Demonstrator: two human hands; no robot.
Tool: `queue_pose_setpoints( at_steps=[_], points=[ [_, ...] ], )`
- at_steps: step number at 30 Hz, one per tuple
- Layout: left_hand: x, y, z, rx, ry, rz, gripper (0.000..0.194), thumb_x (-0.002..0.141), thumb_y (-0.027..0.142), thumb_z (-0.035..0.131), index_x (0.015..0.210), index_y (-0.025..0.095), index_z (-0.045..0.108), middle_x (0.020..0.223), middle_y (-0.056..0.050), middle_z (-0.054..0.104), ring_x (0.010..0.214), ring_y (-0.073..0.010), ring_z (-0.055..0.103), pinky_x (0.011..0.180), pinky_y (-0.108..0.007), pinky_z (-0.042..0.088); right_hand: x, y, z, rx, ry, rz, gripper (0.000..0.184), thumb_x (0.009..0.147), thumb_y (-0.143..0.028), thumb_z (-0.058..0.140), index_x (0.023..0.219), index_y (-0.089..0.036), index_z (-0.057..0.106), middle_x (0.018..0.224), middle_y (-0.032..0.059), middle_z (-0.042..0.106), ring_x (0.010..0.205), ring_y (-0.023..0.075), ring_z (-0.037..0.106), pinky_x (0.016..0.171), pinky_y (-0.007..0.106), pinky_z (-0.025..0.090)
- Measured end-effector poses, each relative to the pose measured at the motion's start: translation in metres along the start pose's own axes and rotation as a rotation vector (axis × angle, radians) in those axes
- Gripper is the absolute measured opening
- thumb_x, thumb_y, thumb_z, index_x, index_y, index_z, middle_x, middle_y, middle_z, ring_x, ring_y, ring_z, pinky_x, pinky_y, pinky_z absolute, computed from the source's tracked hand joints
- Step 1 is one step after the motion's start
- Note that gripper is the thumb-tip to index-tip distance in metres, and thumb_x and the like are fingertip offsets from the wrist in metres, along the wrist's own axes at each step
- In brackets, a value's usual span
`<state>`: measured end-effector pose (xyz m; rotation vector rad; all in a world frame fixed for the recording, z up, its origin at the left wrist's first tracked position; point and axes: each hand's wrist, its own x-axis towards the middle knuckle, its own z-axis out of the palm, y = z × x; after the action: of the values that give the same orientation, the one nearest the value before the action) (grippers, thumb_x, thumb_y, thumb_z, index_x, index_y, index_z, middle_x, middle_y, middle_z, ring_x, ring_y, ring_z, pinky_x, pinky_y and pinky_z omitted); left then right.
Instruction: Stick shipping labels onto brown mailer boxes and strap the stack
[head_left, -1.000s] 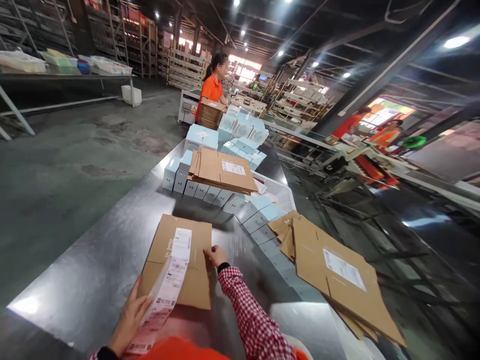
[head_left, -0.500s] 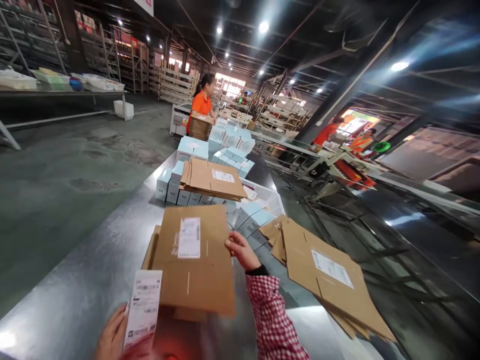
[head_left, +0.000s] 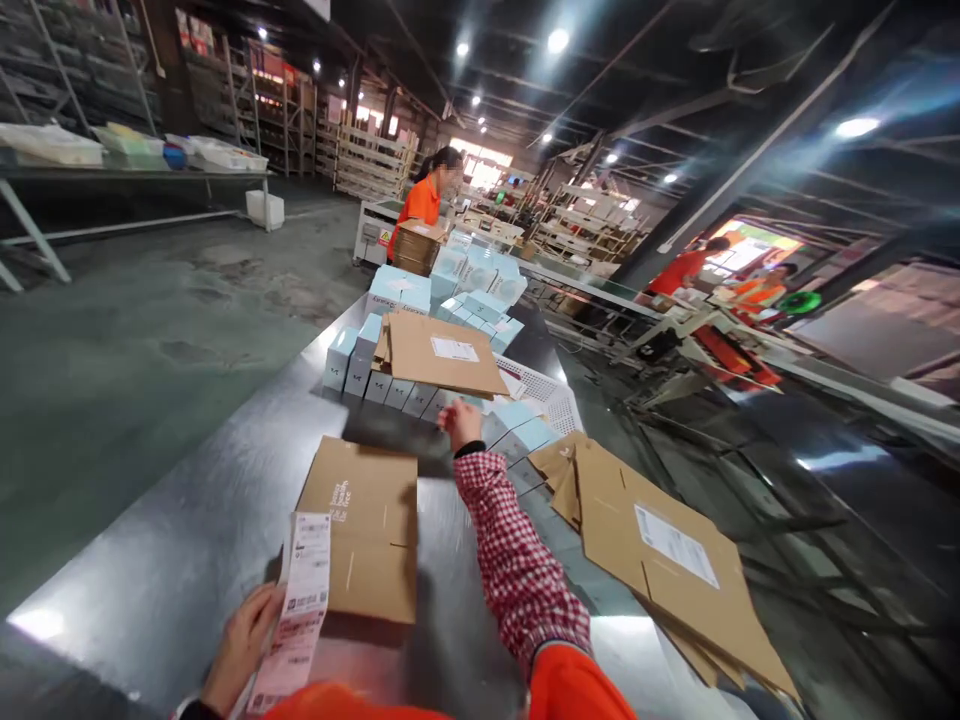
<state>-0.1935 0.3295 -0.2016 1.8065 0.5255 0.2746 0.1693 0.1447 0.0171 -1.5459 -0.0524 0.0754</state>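
Observation:
My left hand [head_left: 244, 635] grips a long strip of printed shipping labels [head_left: 304, 580], which lies over the left edge of a flattened brown carton [head_left: 367, 540] on the metal table. White print shows on that carton, and I see no label stuck to its top. My right hand [head_left: 460, 424] is stretched forward with loosely curled fingers and nothing visible in them. It hovers just in front of a pile of flattened cartons [head_left: 420, 352], whose top one bears a white label [head_left: 454, 348]. Small light-blue boxes [head_left: 401, 392] stand under and around this pile.
More labelled flattened cartons [head_left: 660, 510] fan out along the right side of the metal table [head_left: 217, 480]. A white perforated basket [head_left: 559, 400] sits behind the blue boxes. Larger blue boxes [head_left: 480, 270] are stacked at the far end, near a co-worker in orange [head_left: 421, 203].
My right hand has moved forward and let go of a labelled carton, which now lies on the far pile. An unlabelled carton shows in front of me. More of the label strip is visible.

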Motion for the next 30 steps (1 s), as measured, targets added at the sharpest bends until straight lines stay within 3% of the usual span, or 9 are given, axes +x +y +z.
queue_pose_setpoints(
  at_steps=[3, 6, 8, 11, 14, 17, 19, 24, 30],
  points=[
    [0.001, 0.008, -0.002, 0.010, -0.019, 0.003, 0.072, 0.075, 0.078, 0.045, 0.096, 0.016, 0.075, 0.108, -0.015, 0.071, 0.106, -0.0322, 0.064, 0.099, -0.050, 0.048, -0.064, 0.065, 0.025, -0.127, -0.320, 0.122, 0.043, 0.061, -0.047, 0.076, 0.090, -0.018, 0.061, 0.082, 0.0030, 0.066, 0.070, 0.0159, 0.063, 0.064, 0.031, 0.055],
    [0.003, 0.009, -0.003, 0.010, -0.053, -0.013, 0.069, 0.078, 0.075, 0.044, 0.099, 0.016, 0.074, 0.110, -0.014, 0.071, 0.108, -0.0308, 0.063, 0.100, -0.050, 0.046, -0.115, 0.118, 0.052, -0.450, -0.962, 0.109, 0.064, 0.050, -0.035, 0.085, 0.108, -0.020, 0.064, 0.121, 0.0087, 0.062, 0.117, 0.0257, 0.055, 0.100, 0.041, 0.044],
    [0.004, 0.008, -0.005, 0.012, -0.085, -0.015, 0.067, 0.080, 0.073, 0.044, 0.098, 0.015, 0.074, 0.110, -0.014, 0.071, 0.108, -0.0307, 0.063, 0.100, -0.048, 0.047, -0.127, 0.140, 0.067, -0.598, -1.081, 0.080, 0.070, 0.049, -0.026, 0.086, 0.114, -0.018, 0.062, 0.125, 0.0107, 0.059, 0.121, 0.0286, 0.051, 0.106, 0.044, 0.037],
    [0.004, 0.008, -0.013, 0.013, -0.131, -0.024, 0.065, 0.081, 0.069, 0.045, 0.099, 0.013, 0.073, 0.113, -0.016, 0.069, 0.109, -0.0307, 0.063, 0.099, -0.046, 0.048, -0.128, 0.152, 0.081, -0.626, -1.043, 0.114, 0.038, 0.064, -0.019, 0.076, 0.101, -0.015, 0.066, 0.101, 0.0072, 0.067, 0.099, 0.0241, 0.060, 0.093, 0.041, 0.046],
    [0.005, 0.018, -0.026, 0.024, -0.087, -0.078, 0.068, 0.080, 0.061, 0.052, 0.125, 0.010, 0.058, 0.132, -0.018, 0.058, 0.121, -0.0305, 0.056, 0.100, -0.046, 0.047, -0.129, 0.145, 0.081, -0.569, -1.093, 0.143, 0.010, 0.076, -0.021, 0.066, 0.084, -0.016, 0.067, 0.078, 0.0007, 0.065, 0.077, 0.0161, 0.060, 0.077, 0.032, 0.050],
    [0.011, 0.043, -0.033, 0.038, 0.010, -0.032, 0.079, 0.074, 0.051, 0.063, 0.140, 0.013, 0.040, 0.145, -0.017, 0.045, 0.131, -0.0288, 0.045, 0.107, -0.046, 0.039, -0.140, 0.131, 0.073, -0.413, -1.216, 0.210, 0.017, 0.075, -0.033, 0.069, 0.079, -0.016, 0.067, 0.072, -0.0009, 0.063, 0.070, 0.0136, 0.057, 0.070, 0.028, 0.049],
    [0.018, 0.062, -0.030, 0.045, -0.032, 0.024, 0.066, 0.076, 0.046, 0.062, 0.133, 0.017, 0.048, 0.137, -0.012, 0.055, 0.124, -0.0266, 0.053, 0.104, -0.043, 0.042, -0.150, 0.124, 0.066, -0.282, -1.248, 0.273, 0.029, 0.070, -0.043, 0.073, 0.081, -0.017, 0.068, 0.073, -0.0006, 0.063, 0.069, 0.0139, 0.057, 0.069, 0.028, 0.049],
    [0.027, 0.079, -0.004, 0.095, -0.115, -0.009, 0.039, 0.085, 0.052, 0.050, 0.095, 0.017, 0.065, 0.085, -0.005, 0.073, 0.078, -0.0221, 0.067, 0.069, -0.031, 0.053, -0.177, 0.132, 0.054, -0.231, -0.977, 0.260, 0.031, 0.068, -0.045, 0.073, 0.083, -0.018, 0.068, 0.069, -0.0022, 0.060, 0.065, 0.0126, 0.054, 0.066, 0.027, 0.046],
    [0.019, 0.053, 0.001, 0.184, -0.171, 0.030, 0.046, 0.092, 0.054, 0.037, 0.098, 0.019, 0.066, 0.084, -0.004, 0.073, 0.074, -0.0208, 0.068, 0.062, -0.027, 0.052, -0.160, 0.147, 0.040, -0.424, -0.612, 0.077, 0.023, 0.084, -0.039, 0.050, 0.079, -0.018, 0.058, 0.068, -0.0004, 0.057, 0.065, 0.0135, 0.054, 0.060, 0.025, 0.046]
  ],
)
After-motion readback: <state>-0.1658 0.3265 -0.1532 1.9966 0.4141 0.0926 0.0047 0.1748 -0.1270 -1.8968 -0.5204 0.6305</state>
